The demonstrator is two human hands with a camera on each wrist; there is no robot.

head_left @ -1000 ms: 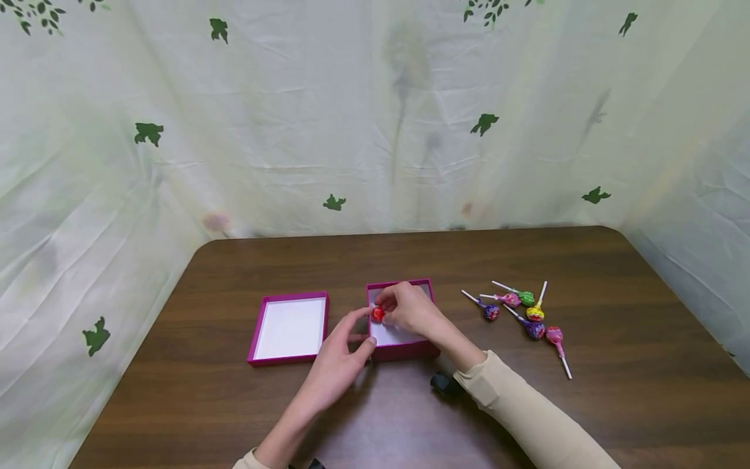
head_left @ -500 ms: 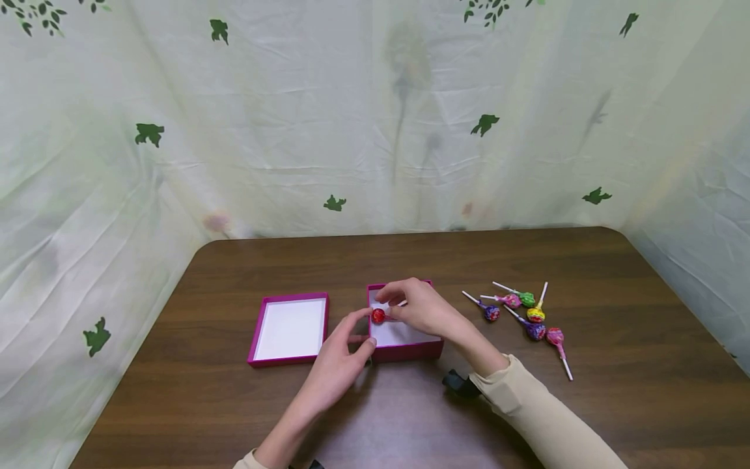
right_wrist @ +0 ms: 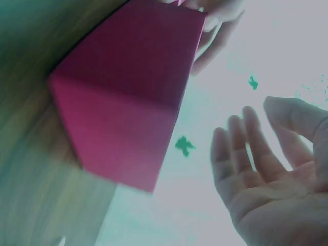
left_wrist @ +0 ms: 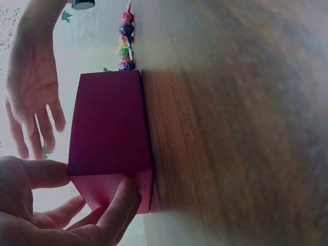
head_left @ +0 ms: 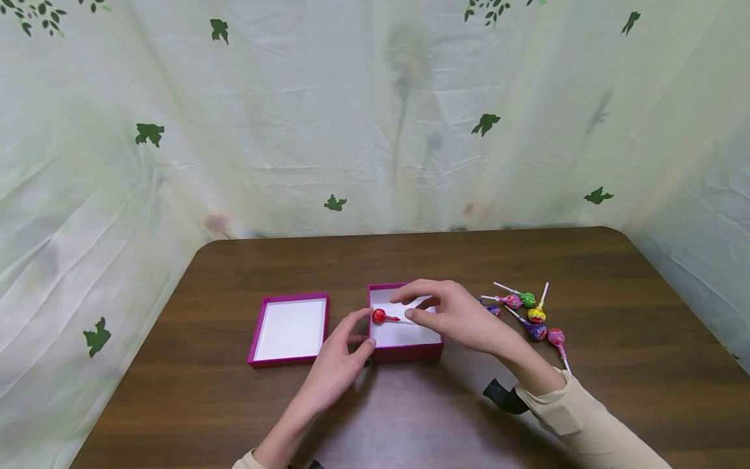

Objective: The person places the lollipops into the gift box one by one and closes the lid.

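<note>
Fingers parted and gripping nothing, the right hand (head_left: 454,312) hovers over the open magenta box (head_left: 407,354), its thumb near the stick of the red lollipop (head_left: 379,316); whether skin meets stick cannot be told. The left hand (head_left: 340,355), fingers spread, rests against the box's left wall, with thumb at the near corner, apparently steadying it. The lollipop lies inside on the white floor, its round, shiny head beside the left wall and its slim white stick pointing right. The step in hand looks to be letting go of the sweet, and the next move calls for raising the right hand past the rim without nudging that stick. The box is square and smooth-sided, seemingly stiff card; to its left sits a shallow, white-lined lid (head_left: 290,329), open side up. To the right lie more wrapped lollipops, among them a green one (head_left: 528,300) and a yellow one (head_left: 536,315), some partly hidden by the right arm. All rest on a dark wood-grained table (head_left: 193,391) before a creased, pale fabric backdrop (head_left: 263,130) printed with green leaves
</note>
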